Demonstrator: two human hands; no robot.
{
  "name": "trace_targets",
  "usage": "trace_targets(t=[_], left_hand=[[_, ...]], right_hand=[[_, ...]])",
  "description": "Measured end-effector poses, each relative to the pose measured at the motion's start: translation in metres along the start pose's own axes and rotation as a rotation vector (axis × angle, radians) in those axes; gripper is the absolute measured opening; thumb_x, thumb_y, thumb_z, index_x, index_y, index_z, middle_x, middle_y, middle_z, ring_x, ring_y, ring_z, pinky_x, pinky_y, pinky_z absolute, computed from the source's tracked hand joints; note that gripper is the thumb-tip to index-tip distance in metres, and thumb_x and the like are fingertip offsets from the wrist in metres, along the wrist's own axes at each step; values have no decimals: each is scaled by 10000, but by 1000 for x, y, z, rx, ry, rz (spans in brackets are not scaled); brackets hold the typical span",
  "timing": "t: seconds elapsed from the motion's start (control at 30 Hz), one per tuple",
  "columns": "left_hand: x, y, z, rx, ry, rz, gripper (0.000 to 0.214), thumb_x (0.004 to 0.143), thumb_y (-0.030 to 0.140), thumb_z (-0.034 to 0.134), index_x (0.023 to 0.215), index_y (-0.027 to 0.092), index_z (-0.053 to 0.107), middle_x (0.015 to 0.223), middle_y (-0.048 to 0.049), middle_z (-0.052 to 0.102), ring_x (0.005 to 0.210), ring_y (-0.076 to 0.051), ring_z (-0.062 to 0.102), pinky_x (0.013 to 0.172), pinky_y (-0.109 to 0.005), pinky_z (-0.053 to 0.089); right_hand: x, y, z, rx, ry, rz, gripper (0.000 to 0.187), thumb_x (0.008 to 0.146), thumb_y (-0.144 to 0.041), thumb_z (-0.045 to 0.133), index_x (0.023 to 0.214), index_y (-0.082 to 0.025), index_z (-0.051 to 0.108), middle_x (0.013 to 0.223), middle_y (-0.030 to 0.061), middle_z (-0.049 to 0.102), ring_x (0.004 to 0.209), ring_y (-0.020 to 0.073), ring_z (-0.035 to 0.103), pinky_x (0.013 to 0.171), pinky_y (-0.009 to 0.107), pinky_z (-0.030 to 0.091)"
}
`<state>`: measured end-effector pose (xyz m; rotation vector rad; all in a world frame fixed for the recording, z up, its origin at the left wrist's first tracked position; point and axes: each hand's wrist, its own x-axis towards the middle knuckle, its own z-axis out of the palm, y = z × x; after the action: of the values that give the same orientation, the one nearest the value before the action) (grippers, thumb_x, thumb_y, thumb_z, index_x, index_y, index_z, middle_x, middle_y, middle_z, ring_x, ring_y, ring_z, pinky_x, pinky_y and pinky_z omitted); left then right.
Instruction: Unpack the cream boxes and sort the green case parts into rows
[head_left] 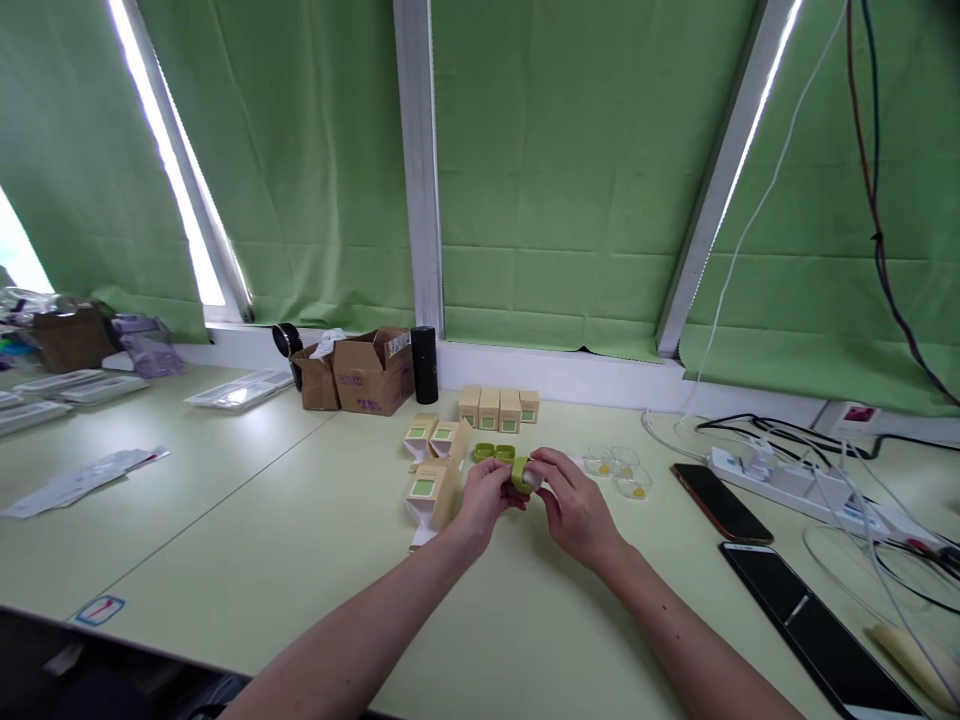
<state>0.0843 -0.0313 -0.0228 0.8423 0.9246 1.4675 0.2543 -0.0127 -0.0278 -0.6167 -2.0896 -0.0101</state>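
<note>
Both my hands meet over the middle of the pale green table (pixel 247 520). My left hand (pixel 484 500) and my right hand (pixel 574 505) are closed together on a small green jar (pixel 523 474), fingers pinched round it. Just behind it two more green jars (pixel 494 452) sit on the table. An open tan carton with a green label (pixel 433 492) lies beside my left hand, and two more open cartons (pixel 431 436) stand behind it. A row of several closed tan boxes (pixel 499 408) stands further back.
Small clear plastic inserts (pixel 621 468) lie right of my hands. Two dark phones (pixel 720 502) (pixel 814 620), a white power strip (pixel 795 482) and tangled cables occupy the right side. Brown cardboard boxes (pixel 371 372) and a black cylinder (pixel 424 364) stand at the back; trays and papers lie far left.
</note>
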Motion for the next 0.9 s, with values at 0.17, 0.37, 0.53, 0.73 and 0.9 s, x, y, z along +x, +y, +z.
trace_targets(t=[0.17, 0.37, 0.53, 0.73, 0.9], left_hand=[[-1, 3, 2, -17, -32, 24, 382, 776, 510, 756, 769, 188, 551, 633, -21, 647, 507, -158, 618, 498, -276, 468], [-2, 6, 0, 45, -10, 45, 399, 846, 555, 660, 752, 179, 562, 677, -73, 701, 503, -136, 589, 484, -253, 406], [-2, 7, 0, 69, 4, 68, 390, 845, 546, 661, 752, 184, 549, 681, -68, 694, 516, -134, 584, 496, -254, 395], [-2, 7, 0, 90, 19, 93, 394, 835, 550, 678, 767, 184, 551, 685, -63, 690, 526, -132, 580, 510, -257, 395], [-5, 9, 2, 118, 34, 131, 399, 834, 555, 700, 788, 190, 547, 690, -53, 685, 547, -134, 586, 527, -257, 402]], right_hand=[[-1, -2, 0, 318, 94, 226, 292, 979, -230, 545, 1257, -263, 626, 1302, 123, 619, 1138, 264, 644, 823, 414, 642], [-1, 1, 4, 890, 233, 704, 419, 834, -498, 792, 1131, -229, 671, 977, 65, 723, 823, 210, 679, 697, 368, 613], [-2, 3, 7, 1241, 271, 906, 456, 700, -528, 899, 974, -202, 733, 1001, 69, 741, 830, 206, 682, 633, 315, 567], [-5, 4, 9, 1367, 297, 982, 377, 717, -502, 898, 889, -207, 738, 1009, 65, 765, 793, 191, 681, 623, 305, 544], [-4, 3, 9, 1333, 305, 989, 390, 701, -495, 909, 904, -207, 741, 965, 57, 756, 780, 190, 679, 613, 297, 543]])
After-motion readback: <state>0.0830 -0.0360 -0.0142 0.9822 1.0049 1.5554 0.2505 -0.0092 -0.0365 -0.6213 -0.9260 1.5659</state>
